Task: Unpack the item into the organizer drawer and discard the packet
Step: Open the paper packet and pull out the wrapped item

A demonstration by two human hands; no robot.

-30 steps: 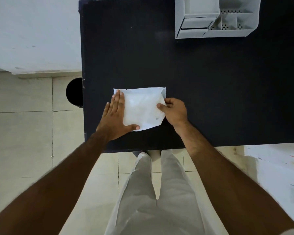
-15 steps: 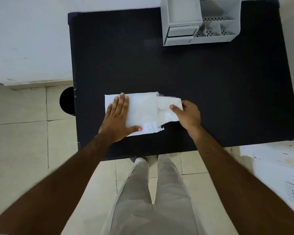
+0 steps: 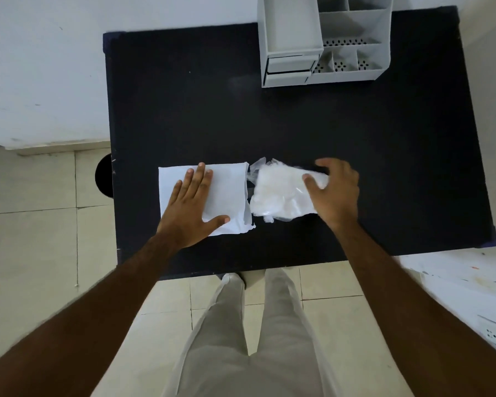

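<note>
The left hand (image 3: 194, 209) lies flat, fingers spread, palm pressing down on the flat white paper-like packet (image 3: 226, 196) at the near-left of the matte black counter (image 3: 298, 124); it pins the packet rather than gripping it. The right hand (image 3: 334, 193) is curled over the right end of the item, a soft white bundle sealed in crinkled clear plastic wrap (image 3: 278, 196), thumb and fingers closed loosely on it. The bundle lies on the counter just right of the packet's torn open end, seemingly clear of it or touching only by a wisp of film. At the far side of the counter, well apart from both hands, stands the pale grey plastic desk organizer (image 3: 352, 32), with open compartments on its right and a small drawer (image 3: 288, 67) low on its left front; the drawer looks nearly shut. Off the counter's left edge, a dark round shape (image 3: 103, 176) sits on the tiled floor, possibly a bin, though too little shows to say. The risks, as I judge them: the slippery film may slide out of a loose hold during the long carry to the organizer, the bundle may not fit unless the drawer is first pulled open, and the light packet could drift off the counter once the left hand lifts.
</note>
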